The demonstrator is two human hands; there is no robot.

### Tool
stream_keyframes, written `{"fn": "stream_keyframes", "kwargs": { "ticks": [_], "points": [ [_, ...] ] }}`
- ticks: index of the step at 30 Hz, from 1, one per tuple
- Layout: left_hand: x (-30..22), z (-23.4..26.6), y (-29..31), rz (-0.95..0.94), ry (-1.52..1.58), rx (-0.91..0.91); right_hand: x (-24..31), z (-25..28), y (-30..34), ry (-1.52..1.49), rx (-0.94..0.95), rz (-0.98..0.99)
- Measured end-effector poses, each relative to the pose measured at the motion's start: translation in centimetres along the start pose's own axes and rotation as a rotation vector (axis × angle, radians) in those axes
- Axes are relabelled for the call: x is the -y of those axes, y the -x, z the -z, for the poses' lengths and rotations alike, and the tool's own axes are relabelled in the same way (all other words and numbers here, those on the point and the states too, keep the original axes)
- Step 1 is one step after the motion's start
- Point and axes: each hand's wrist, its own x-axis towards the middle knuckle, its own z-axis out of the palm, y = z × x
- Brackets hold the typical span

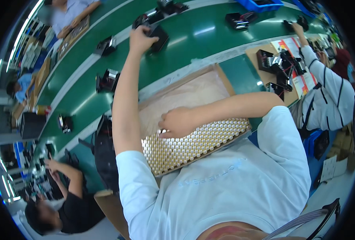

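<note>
My left hand (141,40) reaches far out over the green belt, its fingers and thumb closed on a black boxy part (160,39). Bent in front of my chest, my right arm brings my right hand (180,122) over a shallow cardboard box (224,80). Tight rows of small shiny round-topped cylinders (197,140) fill the side of this box nearest me. The right fingers are curled, with one or two of these cylinders at their tips. Pale paper (181,96) lines the far part of the box.
Several black parts with shiny metal stand along the belt (197,34), among them one black part (108,81) left of my arm. Co-workers sit on both sides. At the right, more black parts (281,68) lie on a board, and a blue bin (261,5) stands at the far edge.
</note>
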Motion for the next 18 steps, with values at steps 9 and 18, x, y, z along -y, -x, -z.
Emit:
{"fn": "stream_keyframes", "kwargs": {
  "ticks": [9,18],
  "points": [
    [-6.3,1.7,7.2,-0.528,-0.388,0.102,0.3,-0.6,0.1,-0.021,-0.016,0.019],
    [-3.4,1.6,7.1,-0.242,-0.206,-0.023,0.1,-1.8,-0.7,-0.005,-0.173,0.124]
  ]
}}
